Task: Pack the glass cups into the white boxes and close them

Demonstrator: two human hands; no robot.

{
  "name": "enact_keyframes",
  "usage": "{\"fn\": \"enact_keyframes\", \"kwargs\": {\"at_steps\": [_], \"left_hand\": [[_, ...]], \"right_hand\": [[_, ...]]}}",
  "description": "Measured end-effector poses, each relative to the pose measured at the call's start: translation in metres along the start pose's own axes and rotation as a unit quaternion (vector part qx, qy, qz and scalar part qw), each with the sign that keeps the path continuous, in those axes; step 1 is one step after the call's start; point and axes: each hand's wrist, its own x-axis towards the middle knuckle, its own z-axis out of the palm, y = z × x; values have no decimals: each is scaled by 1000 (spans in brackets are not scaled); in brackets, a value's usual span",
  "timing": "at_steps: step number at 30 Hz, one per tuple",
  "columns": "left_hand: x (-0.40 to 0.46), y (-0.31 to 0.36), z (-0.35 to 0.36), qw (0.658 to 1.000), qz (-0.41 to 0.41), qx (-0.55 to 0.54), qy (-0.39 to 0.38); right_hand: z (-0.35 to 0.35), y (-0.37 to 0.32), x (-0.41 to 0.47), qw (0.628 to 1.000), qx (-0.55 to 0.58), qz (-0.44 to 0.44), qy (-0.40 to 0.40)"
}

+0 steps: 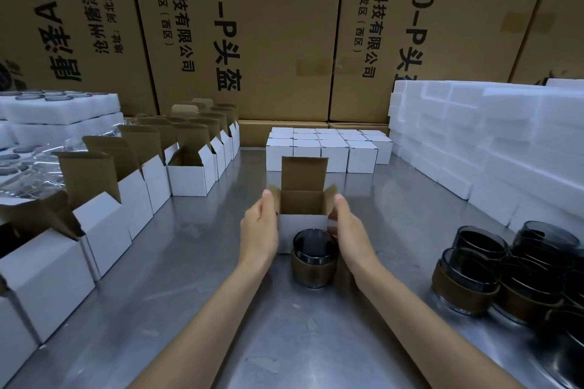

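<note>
A small white box (pixel 300 224) stands open on the steel table, its brown lid flap upright at the back. My left hand (pixel 259 227) lies flat against its left side with straight fingers. My right hand (pixel 347 230) lies against its right side in the same way. A dark glass cup (pixel 313 257) with a brown sleeve stands upright on the table just in front of the box, between my wrists. Neither hand touches the cup.
Rows of open white boxes (pixel 126 199) line the left side. Closed white boxes (pixel 328 148) stand stacked at the back centre. White foam blocks (pixel 489 142) are piled at the right. Several sleeved glass cups (pixel 505 268) crowd the near right. Big cartons (pixel 252 25) wall the back.
</note>
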Motion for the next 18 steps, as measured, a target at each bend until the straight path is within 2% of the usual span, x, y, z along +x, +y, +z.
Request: {"fn": "enact_keyframes", "kwargs": {"at_steps": [2,4,11,13,15,18], "left_hand": [[3,-3,-2,998,-25,-64,-11],[3,-2,-3,995,-13,-93,-21],[4,-1,-7,993,12,-105,-59],[5,1,-9,987,12,-129,-92],[6,1,-12,982,-3,-143,-121],[8,-4,-14,976,-36,-140,-163]], "right_hand": [[-1,2,1,999,32,16,8],[-2,2,1,998,51,23,12],[-5,5,4,997,77,15,26],[-10,6,4,995,36,-52,78],[-16,0,-4,977,-30,-177,112],[-25,-9,-15,903,-210,-368,73]]}}
